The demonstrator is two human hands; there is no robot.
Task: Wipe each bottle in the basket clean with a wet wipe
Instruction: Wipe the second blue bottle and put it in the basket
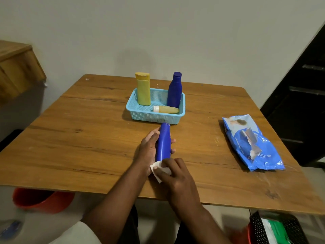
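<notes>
My left hand [148, 147] grips a blue bottle [163, 141] from underneath, cap pointing away toward the basket. My right hand [174, 175] holds a white wet wipe [157, 169] against the bottle's near end. The light blue basket [139, 113] stands at the table's middle back. Inside it are an upright yellow bottle [143, 89], an upright dark blue bottle [174, 90], and a small yellow bottle with a white cap [166, 109] lying on its side.
A blue wet wipe pack [253, 143] lies on the wooden table [79, 138] at the right. A red bucket [40, 199] sits on the floor at lower left, a black crate [260, 228] at lower right, and a wooden cabinet [15, 67] at the left.
</notes>
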